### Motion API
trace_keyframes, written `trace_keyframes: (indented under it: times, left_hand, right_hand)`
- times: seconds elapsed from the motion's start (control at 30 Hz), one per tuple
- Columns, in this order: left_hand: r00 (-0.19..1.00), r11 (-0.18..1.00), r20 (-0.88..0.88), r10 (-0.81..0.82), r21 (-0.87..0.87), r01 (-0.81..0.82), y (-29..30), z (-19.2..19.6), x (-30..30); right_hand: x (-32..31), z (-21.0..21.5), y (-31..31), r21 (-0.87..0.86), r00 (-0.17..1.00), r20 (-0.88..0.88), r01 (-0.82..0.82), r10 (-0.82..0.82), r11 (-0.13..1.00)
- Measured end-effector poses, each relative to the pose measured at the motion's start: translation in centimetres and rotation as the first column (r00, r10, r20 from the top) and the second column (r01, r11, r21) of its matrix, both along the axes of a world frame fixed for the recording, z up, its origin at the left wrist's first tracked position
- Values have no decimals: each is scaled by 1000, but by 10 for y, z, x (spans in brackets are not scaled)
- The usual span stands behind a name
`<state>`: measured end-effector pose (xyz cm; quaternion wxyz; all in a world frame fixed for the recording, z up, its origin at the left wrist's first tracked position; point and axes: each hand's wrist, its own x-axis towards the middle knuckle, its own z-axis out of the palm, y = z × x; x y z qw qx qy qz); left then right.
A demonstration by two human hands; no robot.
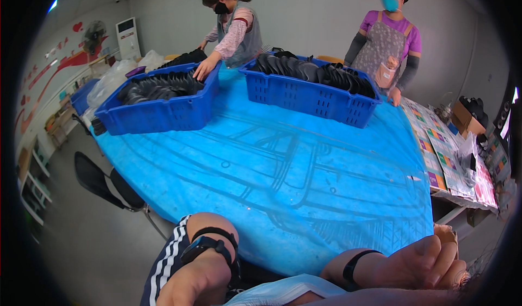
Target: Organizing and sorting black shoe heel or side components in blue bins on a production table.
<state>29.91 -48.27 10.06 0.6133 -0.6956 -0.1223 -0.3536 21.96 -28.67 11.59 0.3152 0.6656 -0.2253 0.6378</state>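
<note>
Both of my hands are raised close to me at the bottom of the view, away from the table. My left hand (187, 285) is bent back toward me, with a dark watch and a black band on its wrist; its fingers are cut off by the lower edge. At the lower right, my right hand (427, 262) has curled fingers and a thin black band at the wrist. Anything inside those fingers is hidden. A pale blue face mask (291, 288) shows between my arms. Beyond lies a table with a blue sheet cover (272, 170), nearest to both hands.
Two blue plastic crates (163, 116) (310, 99) full of curved black pieces (163, 88) stand on the table's far side. A person (236, 29) reaches into the left crate; another person (389, 45) stands behind the right one. A black chair (98, 181) is at left, a side table (446, 154) at right.
</note>
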Motion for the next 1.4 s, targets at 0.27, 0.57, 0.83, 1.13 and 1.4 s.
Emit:
trace_keyframes:
  times: [0.27, 0.57, 0.83, 1.13, 1.4]
  left_hand:
    - [999, 999, 46, -25, 26, 23, 3, -1, 3]
    - [998, 998, -25, -51, 23, 52, 5, 3, -2]
    - [1000, 1000, -9, -19, 2, 19, 2, 3, -1]
    - [1000, 1000, 5, -15, 3, 15, 5, 3, 0]
    - [1000, 1000, 16, -26, 13, 25, 6, 3, 1]
  right_hand:
    - [12, 9, -5, -92, 995, 75, 77, -70, 993]
    - [15, -1, -12, -133, 980, 197, -15, 42, 991]
    - [20, 3, -9, -136, 989, 146, 51, -30, 989]
    - [-8, 13, 7, 311, 954, 82, -300, 289, 902]
    - [-2, -2, -5, 33, 997, 20, -79, 78, 996]
